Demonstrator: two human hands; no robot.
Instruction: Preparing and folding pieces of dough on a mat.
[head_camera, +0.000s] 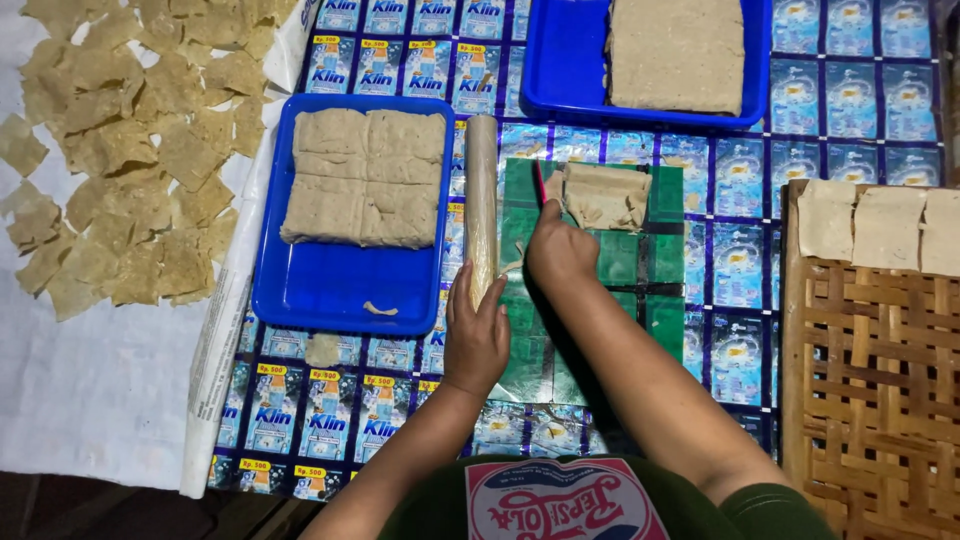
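Green mat: a green cutting mat (640, 255) lies on the printed plastic sheet (850, 110) straight ahead of you, and both your hands work at it.
Left hand: your left hand (475, 335) rests at the mat's left edge, fingers flat against the lower end of the rolling pin (481, 200); palm open, not gripped around it.
Rolling pin: pale, lying lengthwise between the near blue tray (330, 290) and the mat.
Right hand: your right hand (558, 250) is closed on a thin red-handled tool (539, 183), its tip at the left edge of the dough piece (605, 195).
Dough piece: tan, folded, on the far part of the mat, just beyond your right hand.
Near tray: holds a dough slab (365, 175) scored into four blocks, plus a small scrap toward its near edge.
Far tray: a second blue tray (560, 60) carries an uncut slab (677, 52).
Left side: thin tan squares (130, 150) are spread across a white cloth (90, 390).
Right side: a woven bamboo rack (870, 370) bears three pale slices (885, 225) along its far edge.
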